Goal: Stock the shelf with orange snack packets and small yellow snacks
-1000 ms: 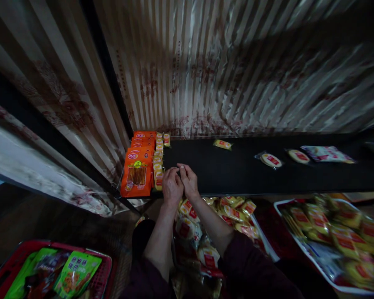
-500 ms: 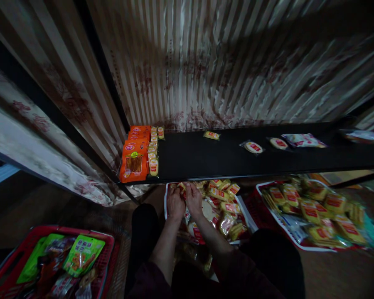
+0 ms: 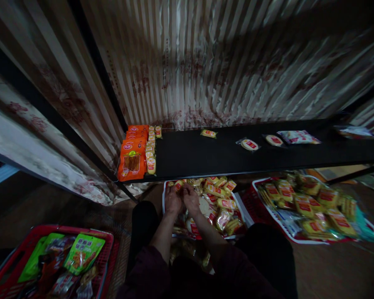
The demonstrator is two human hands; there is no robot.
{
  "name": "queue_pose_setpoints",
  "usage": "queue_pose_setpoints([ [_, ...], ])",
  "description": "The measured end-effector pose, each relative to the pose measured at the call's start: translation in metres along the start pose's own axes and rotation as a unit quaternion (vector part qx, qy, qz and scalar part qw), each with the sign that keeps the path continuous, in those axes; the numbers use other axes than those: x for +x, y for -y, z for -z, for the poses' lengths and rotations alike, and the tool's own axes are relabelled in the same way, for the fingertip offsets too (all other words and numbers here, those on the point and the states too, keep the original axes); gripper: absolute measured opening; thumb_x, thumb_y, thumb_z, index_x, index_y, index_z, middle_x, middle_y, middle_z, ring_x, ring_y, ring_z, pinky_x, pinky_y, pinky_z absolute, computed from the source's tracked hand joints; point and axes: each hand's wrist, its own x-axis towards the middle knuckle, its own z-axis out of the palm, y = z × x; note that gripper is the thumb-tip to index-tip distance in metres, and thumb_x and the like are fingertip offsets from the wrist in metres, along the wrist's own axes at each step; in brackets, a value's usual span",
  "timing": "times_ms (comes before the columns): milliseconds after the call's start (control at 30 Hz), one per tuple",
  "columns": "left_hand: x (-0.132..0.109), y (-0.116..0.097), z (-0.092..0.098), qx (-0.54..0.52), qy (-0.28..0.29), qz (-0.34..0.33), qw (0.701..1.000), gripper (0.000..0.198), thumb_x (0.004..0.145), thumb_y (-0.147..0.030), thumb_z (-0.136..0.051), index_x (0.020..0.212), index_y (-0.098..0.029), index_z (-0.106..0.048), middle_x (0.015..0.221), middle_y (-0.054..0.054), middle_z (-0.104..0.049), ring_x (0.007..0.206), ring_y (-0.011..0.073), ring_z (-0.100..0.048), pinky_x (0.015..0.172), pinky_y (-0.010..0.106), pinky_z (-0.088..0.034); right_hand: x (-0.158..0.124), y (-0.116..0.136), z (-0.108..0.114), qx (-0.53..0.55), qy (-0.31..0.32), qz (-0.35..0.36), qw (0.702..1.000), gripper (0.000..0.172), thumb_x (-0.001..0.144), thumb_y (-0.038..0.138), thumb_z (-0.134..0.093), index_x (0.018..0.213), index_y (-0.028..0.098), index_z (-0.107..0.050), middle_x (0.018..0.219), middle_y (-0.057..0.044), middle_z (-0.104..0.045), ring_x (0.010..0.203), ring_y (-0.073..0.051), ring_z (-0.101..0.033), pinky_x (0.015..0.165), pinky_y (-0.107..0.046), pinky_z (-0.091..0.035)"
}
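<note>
Both my hands are over the white-rimmed basket (image 3: 164, 203) heaped with small wrapped snack packets (image 3: 226, 203), just below the shelf's front edge. My left hand (image 3: 173, 202) is on the left, its fingers curled around a small yellow-and-red snack packet (image 3: 178, 185). Close beside it on the right, my right hand (image 3: 191, 200) has its fingers bent inward and closed; what they hold, if anything, is hidden. On the black shelf (image 3: 187, 155) above, a row of small yellow packets (image 3: 151, 165) stands along orange snack bags (image 3: 132, 160).
Single packets (image 3: 249, 144) and a white bag (image 3: 299, 137) lie along the shelf. Another basket (image 3: 294, 236) of yellow packets is at right. A red basket (image 3: 110, 249) with a green bag (image 3: 84, 253) stands at lower left. A striped curtain (image 3: 187, 62) hangs behind.
The view has shifted slightly. My hands stay close together over the basket, with a little more of the yellow-and-red packet showing between them. The shelf items look unchanged.
</note>
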Motion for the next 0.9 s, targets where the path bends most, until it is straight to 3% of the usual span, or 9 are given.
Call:
queue_pose_setpoints([
  [233,0.006,0.000,0.003,-0.005,0.020,0.012,1.000,0.039,0.084,-0.018,-0.049,0.122,-0.016,-0.057,0.124,0.012,-0.059,0.119,0.0184,-0.052,0.103,0.026,-0.037,0.002,0.023,0.004,-0.162,0.066,0.028,0.984,0.056,0.080,0.014,-0.041,0.136,0.017,-0.045,0.126,-0.009,-0.060,0.123,-0.019,-0.050,0.105,-0.032,-0.037],
  [433,0.005,-0.004,0.005,-0.005,0.024,0.016,1.000,0.038,0.084,-0.019,-0.048,0.119,-0.016,-0.060,0.125,0.012,-0.057,0.118,0.0195,-0.052,0.104,0.029,-0.037,0.005,0.053,0.013,-0.311,0.130,0.008,0.942,0.053,0.087,0.023,-0.044,0.139,0.015,-0.040,0.110,-0.015,-0.066,0.102,-0.023,-0.061,0.087,-0.029,-0.045],
  [567,0.005,-0.004,0.004,-0.014,0.028,0.014,0.999,0.039,0.082,-0.017,-0.050,0.120,-0.013,-0.059,0.129,0.014,-0.054,0.122,0.0204,-0.049,0.107,0.030,-0.035,0.010,0.063,0.018,-0.346,0.157,0.030,0.925,0.044,0.085,0.022,-0.047,0.129,0.014,-0.052,0.109,-0.016,-0.064,0.097,-0.022,-0.062,0.082,-0.028,-0.044],
  [733,0.007,-0.001,-0.001,-0.025,0.032,0.024,0.999,0.040,0.082,-0.011,-0.046,0.120,-0.013,-0.057,0.127,0.012,-0.059,0.125,0.0192,-0.047,0.107,0.030,-0.034,0.009,0.056,0.020,-0.330,0.108,0.086,0.934,0.033,0.086,0.024,-0.045,0.115,0.017,-0.059,0.123,-0.015,-0.054,0.093,-0.019,-0.062,0.083,-0.027,-0.043],
  [900,0.007,0.000,-0.004,-0.043,0.021,0.020,0.999,0.040,0.080,-0.010,-0.047,0.119,-0.015,-0.057,0.126,0.011,-0.060,0.121,0.0183,-0.051,0.107,0.032,-0.035,0.006,0.050,0.022,-0.318,0.118,0.090,0.936,0.030,0.086,0.025,-0.047,0.114,0.018,-0.054,0.108,-0.010,-0.063,0.091,-0.019,-0.062,0.080,-0.027,-0.044],
])
